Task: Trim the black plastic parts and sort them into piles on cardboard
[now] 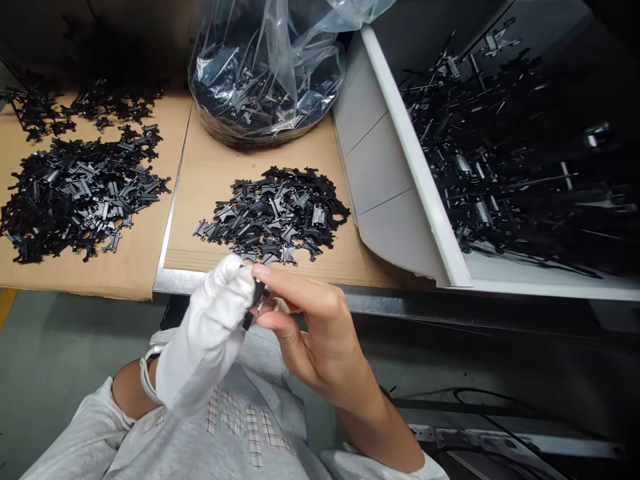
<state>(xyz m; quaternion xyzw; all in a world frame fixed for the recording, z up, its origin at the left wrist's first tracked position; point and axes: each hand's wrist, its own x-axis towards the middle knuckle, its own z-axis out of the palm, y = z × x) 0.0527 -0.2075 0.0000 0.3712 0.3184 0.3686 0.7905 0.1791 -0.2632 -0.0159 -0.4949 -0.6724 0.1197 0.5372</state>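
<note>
The two hands are together just off the bench's front edge, both closed on one small black part (259, 292). The left hand (213, 320), in a white glove, grips it from the left with bent fingers; the bare right hand (320, 327) has it between index finger and thumb. The part sits in the narrow space between the glove and the right fingertips, mostly covered, so its full shape cannot be told. A pale band (146, 377) circles the left wrist, and below the hands is a light grey top (245, 427) with checked lettering.

Just beyond the hands, near the front edge of the bench (183, 233), lies a loose pile of black parts (280, 213). Farther left, across a metal strip (173, 207) in the bench top, a larger pile (85, 193) spreads toward the left edge, with scattered parts (117, 103) behind it, toward the back left corner. Behind the nearer pile stands a clear plastic bag (273, 93) holding more parts. At the bench's right, a pale bin (387, 167) holds a dark heap of parts (490, 160).
</note>
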